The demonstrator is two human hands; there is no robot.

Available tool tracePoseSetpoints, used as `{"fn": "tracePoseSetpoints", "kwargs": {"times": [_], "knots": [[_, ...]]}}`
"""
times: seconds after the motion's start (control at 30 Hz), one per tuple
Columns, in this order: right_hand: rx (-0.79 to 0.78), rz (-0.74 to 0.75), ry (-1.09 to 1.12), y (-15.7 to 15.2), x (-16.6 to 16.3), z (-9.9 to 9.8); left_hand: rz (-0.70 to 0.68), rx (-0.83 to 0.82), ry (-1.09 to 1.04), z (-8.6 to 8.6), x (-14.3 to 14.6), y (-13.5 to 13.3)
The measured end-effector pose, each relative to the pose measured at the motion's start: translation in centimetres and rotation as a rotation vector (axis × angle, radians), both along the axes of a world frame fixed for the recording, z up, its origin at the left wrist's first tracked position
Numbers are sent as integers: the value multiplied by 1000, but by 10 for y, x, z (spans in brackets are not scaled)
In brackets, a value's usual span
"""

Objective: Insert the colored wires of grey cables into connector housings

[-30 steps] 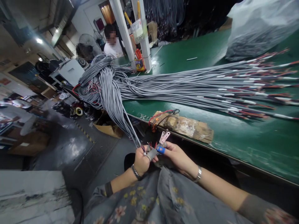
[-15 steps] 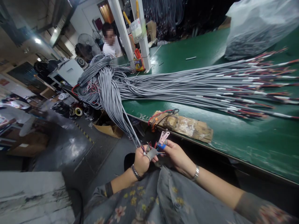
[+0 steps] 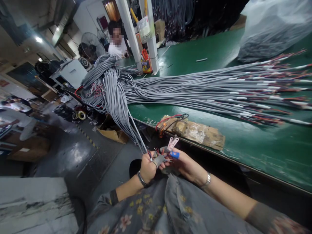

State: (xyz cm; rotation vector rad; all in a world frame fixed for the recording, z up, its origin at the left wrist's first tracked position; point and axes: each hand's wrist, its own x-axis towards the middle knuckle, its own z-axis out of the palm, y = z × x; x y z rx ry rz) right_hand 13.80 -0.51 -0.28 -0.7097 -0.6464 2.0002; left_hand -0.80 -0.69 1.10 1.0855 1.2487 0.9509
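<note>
My left hand (image 3: 148, 168) is closed around the end of a grey cable (image 3: 139, 136), its thumb wrapped in grey covering. Thin stripped wires (image 3: 157, 150), red and other colours, fan out past the thumb. Right beside it, my right hand (image 3: 186, 164) is closed on a small pink two-armed tool (image 3: 173, 143) with holes in its ends; blue tape wraps one finger. The tool's working end is hidden by the fingers. Fingers of both hands meet around the wire tips. The held cable runs up to a large looped bundle of grey cables (image 3: 114, 87) hanging over the table edge.
The cables lie along the green table (image 3: 263, 146), with white-sleeved, bare-wired ends at right. Near its edge sits a taped cardboard piece (image 3: 202, 133) with red and black leads. Behind stand a plastic bag (image 3: 273, 32) and white posts (image 3: 130, 32); a person (image 3: 117, 44) sits beyond.
My right hand has turned and closed in on the left; its blue-taped finger now lies across lower, beside the wire tips. The pink tool moved slightly right. The left hand keeps its hold.
</note>
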Motion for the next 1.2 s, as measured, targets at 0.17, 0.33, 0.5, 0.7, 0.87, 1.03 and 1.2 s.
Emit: {"fn": "tracePoseSetpoints", "kwargs": {"times": [0.17, 0.33, 0.5, 0.7, 0.87, 1.03, 1.2], "knots": [[62, 11, -97, -1, -8, 7, -42, -3, 43, 9, 2, 0], [-53, -128, -155, 4, -9, -1, -9, 6, 35, 4, 1, -1], [-200, -285, -77, 15, 7, -18, 41, -56, -74, 7, -1, -2], [-81, -197, -17, 19, 12, -6, -35, -116, -141, 26, 8, 4], [-60, -205, -21, 23, 10, -1, -45, -111, -124, 24, 18, 8], [-94, -231, 31, 25, 8, -2, -28, -101, -94, 16, 17, 7], [-115, -290, 54, 27, 4, 0, -32, -110, -66, 15, 14, 6]]}}
